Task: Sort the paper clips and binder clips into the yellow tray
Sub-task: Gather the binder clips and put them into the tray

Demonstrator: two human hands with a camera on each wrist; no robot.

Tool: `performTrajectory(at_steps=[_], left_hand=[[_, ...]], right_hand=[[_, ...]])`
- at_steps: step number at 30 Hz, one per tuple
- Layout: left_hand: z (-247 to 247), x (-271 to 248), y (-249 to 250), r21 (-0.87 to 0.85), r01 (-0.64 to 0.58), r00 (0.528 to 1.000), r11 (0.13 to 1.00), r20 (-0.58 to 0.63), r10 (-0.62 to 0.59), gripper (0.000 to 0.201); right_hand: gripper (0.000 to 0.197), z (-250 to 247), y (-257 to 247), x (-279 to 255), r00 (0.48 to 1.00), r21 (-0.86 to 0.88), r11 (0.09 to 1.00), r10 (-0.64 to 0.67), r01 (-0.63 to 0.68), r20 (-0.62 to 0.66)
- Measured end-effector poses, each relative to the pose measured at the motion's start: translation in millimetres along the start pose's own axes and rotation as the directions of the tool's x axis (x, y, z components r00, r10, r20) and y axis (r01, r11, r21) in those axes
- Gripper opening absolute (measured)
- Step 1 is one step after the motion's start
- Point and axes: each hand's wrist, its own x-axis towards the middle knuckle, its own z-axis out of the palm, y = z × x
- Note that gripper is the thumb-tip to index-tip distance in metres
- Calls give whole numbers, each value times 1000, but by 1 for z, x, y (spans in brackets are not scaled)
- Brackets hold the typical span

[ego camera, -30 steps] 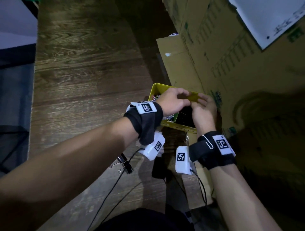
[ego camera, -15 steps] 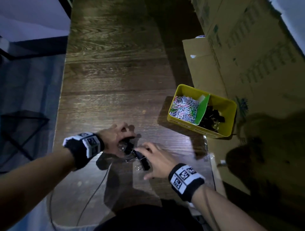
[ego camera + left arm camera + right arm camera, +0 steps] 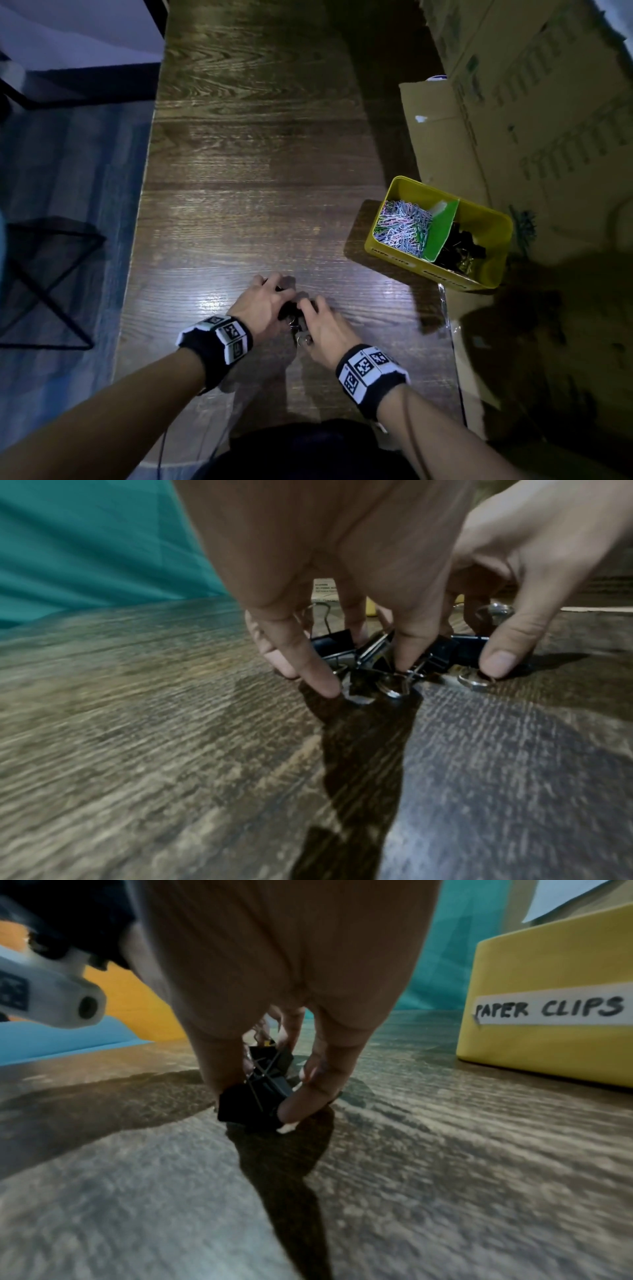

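A small heap of black binder clips (image 3: 295, 320) lies on the wooden table near its front edge. My left hand (image 3: 274, 301) comes down on the heap from the left, its fingers (image 3: 318, 680) curled round the clips (image 3: 337, 646). My right hand (image 3: 317, 317) meets it from the right and pinches one black clip (image 3: 253, 1104) between thumb and finger. The yellow tray (image 3: 486, 219) stands to the right. Coloured paper clips (image 3: 402, 226) fill its left compartment and black binder clips (image 3: 460, 246) its right one, with a green divider (image 3: 442, 233) between them.
Flattened cardboard (image 3: 442, 137) lies under and behind the tray, with a large cardboard box (image 3: 548, 85) at the right. The tray's near wall (image 3: 548, 1047) carries a "PAPER CLIPS" label. A cable runs off the table's front edge. The table's left edge drops to the floor.
A second ago both hands were at the tray. They came back to the clips near the front edge and have now drawn together, gathering the heap between them.
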Motion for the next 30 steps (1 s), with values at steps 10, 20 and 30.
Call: performTrajectory(at_steps=[10,20,30], left_hand=[[12,2,-35,-649,43,994,760,-49,-98,34],[-31,23,14,-968,214,931,-129,242,-272,14],[-119,119,150,-980,159,985,-123,165,-43,21]], right_hand=[[25,-7,-1,-6,995,226,974,0,22,-99],[38,-54,41,-25,958,893,451,256,0,-129],[34,-163,130,-61,644,888,407,625,213,-441]])
